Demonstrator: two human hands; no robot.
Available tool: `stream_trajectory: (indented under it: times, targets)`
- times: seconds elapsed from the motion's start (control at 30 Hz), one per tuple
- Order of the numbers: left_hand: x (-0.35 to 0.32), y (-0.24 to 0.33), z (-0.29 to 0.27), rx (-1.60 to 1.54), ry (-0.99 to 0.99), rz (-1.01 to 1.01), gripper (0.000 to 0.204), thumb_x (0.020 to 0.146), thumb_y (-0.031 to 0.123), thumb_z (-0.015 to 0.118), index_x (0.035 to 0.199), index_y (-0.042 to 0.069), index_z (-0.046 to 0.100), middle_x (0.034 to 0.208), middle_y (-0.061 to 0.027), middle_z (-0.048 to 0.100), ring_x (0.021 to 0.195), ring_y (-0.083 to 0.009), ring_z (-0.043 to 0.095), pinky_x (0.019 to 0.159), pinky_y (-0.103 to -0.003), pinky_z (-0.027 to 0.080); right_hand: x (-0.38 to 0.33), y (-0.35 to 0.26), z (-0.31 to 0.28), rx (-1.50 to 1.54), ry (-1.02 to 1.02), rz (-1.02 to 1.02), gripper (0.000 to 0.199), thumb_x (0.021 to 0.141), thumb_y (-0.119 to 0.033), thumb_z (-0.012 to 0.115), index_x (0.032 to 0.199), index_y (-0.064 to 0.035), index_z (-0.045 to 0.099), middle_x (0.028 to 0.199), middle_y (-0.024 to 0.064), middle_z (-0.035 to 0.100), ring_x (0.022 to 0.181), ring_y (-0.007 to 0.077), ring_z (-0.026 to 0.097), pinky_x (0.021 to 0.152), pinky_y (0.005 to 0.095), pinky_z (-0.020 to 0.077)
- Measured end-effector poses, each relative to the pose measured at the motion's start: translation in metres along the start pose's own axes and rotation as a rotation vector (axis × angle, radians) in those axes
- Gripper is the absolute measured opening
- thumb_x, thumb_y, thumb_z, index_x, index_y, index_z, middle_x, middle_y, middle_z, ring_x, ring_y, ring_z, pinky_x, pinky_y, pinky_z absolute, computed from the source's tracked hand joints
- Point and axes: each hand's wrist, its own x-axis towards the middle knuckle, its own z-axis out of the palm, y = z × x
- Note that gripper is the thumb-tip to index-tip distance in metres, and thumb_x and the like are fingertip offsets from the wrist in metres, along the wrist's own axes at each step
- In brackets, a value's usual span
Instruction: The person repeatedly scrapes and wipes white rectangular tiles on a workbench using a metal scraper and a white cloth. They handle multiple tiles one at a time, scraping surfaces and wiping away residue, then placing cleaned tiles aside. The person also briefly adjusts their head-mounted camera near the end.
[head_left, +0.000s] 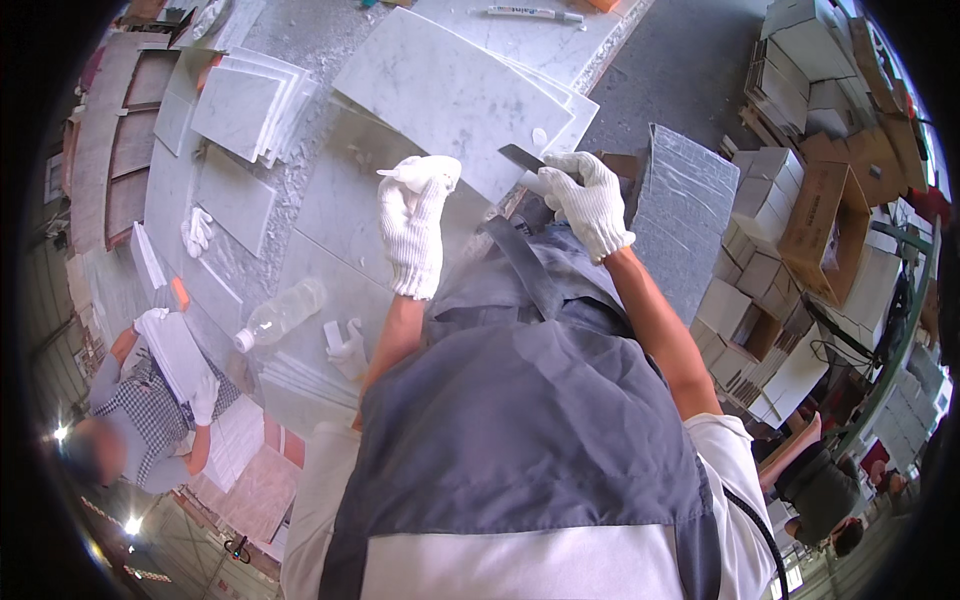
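My left hand [412,235], in a white knit glove, is closed around a soft-looking white lump [425,172]; I cannot tell whether it is cloth or paste. My right hand [592,205], gloved the same way, grips a scraper [520,157] whose dark flat blade points left. Both hands are held up in front of my grey apron [540,420], apart from each other. Beyond them, pale marble slabs [450,90] overlap on the work table, and a small whitish piece [539,135] lies near the top slab's right end.
Stacked marble tiles [238,108], a loose glove [197,232] and a plastic bottle [282,315] are on the left. A marker [535,15] lies at the far edge. A co-worker [165,400] holds tiles at left. To the right are a grey slab [690,200] and a cardboard box [815,230].
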Motion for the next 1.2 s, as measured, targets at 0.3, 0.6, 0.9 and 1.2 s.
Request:
stream_trajectory:
  times: [0.3, 0.6, 0.9, 1.2]
  targets:
    - [0.003, 0.013, 0.006, 0.056, -0.001, 0.016, 0.035, 0.093, 0.003, 0.07, 0.124, 0.003, 0.054, 0.115, -0.0064, 0.062, 0.103, -0.0124, 0.062, 0.094, -0.029, 0.051, 0.027, 0.0, -0.003, 0.028, 0.087, -0.066, 0.025, 0.091, -0.019, 0.073, 0.109, -0.0019, 0.069, 0.08, 0.0034, 0.069, 0.066, 0.0078, 0.061, 0.059, 0.0246, 0.0505]
    - [0.001, 0.019, 0.004, 0.122, -0.057, 0.009, 0.04, 0.096, 0.017, 0.071, 0.129, 0.005, 0.053, 0.123, -0.0056, 0.057, 0.115, -0.0149, 0.056, 0.1, -0.032, 0.048, 0.034, 0.008, 0.001, -0.041, 0.166, -0.099, 0.023, 0.089, -0.018, 0.074, 0.106, -0.0029, 0.071, 0.082, 0.005, 0.071, 0.069, 0.0098, 0.063, 0.063, 0.0258, 0.051]
    - [0.016, 0.002, 0.015, 0.224, -0.094, 0.221, 0.038, 0.09, 0.003, 0.074, 0.124, 0.006, 0.057, 0.116, -0.0086, 0.064, 0.1, -0.0176, 0.064, 0.086, -0.033, 0.055, 0.029, -0.005, -0.012, 0.267, 0.082, -0.031, 0.03, 0.094, -0.015, 0.07, 0.119, 0.0007, 0.066, 0.09, 0.0055, 0.069, 0.074, 0.0093, 0.062, 0.064, 0.0245, 0.0508]
    - [0.046, -0.005, 0.026, 1.089, -0.241, 0.923, 0.053, 0.074, 0.016, 0.084, 0.123, 0.016, 0.065, 0.105, -0.0062, 0.069, 0.095, -0.0285, 0.066, 0.08, -0.043, 0.052, 0.002, 0.009, -0.061, 0.813, -0.009, 0.055, 0.04, 0.099, -0.013, 0.065, 0.135, 0.0, 0.055, 0.09, 0.0033, 0.06, 0.067, 0.0095, 0.054, 0.054, 0.0208, 0.0441]
